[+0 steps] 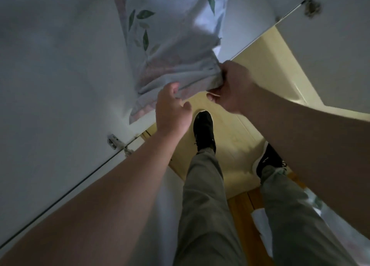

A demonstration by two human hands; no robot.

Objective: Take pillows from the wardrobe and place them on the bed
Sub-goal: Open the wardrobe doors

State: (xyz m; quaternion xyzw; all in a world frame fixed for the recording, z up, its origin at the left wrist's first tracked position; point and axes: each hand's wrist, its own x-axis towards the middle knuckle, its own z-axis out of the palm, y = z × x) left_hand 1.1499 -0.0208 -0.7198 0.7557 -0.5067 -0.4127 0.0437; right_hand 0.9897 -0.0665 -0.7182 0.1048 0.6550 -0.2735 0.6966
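Observation:
A pale pillow point(172, 45) with green leaf print and pinkish bands lies on a white wardrobe shelf point(60, 65), its near end hanging over the shelf's edge. My right hand point(230, 85) is shut on the pillow's near right corner, pinching the bunched fabric. My left hand point(172, 107) is at the pillow's near left edge with fingers spread, touching its underside without a clear grip. The pillow's far end runs out of view at the top.
A white wardrobe door point(330, 51) stands open on the right, with a hinge point(310, 7) near the top. Another hinge point(114, 141) sits on the left panel. Below are my legs in grey trousers, black shoes point(204, 129), a yellow base and wooden floor point(244, 215).

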